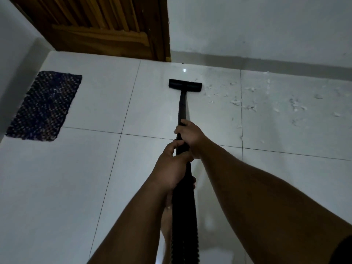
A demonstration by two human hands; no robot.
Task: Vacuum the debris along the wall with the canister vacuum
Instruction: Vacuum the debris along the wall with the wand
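While gripping the rigid black wand (182,109), both hands clenched around it: right hand (188,135) higher up toward the nozzle, left hand (171,166) just below, right where smooth tube turns into ribbed, corrugated hose (183,216). Flat rectangular floor head (185,85), matte black, sitting on the glossy white floor tiles (76,187) with thin dark grout lines. Not up against the wall (266,25) yet, parked a bit short of the grey skirting strip. Debris (247,103) just off the head's right edge and spreading further right: pale, wispy scraps, feathery or shredded-paper-looking, hard to tell which. Scattered loosely across two tiles, some close to the skirting. Off to the left, a dark blue woven mat (45,105), nubby texture with lighter flecks, rough edges. Slatted brown wooden door (106,25) in the corner, bottom panel plain. Canister itself out of shot.
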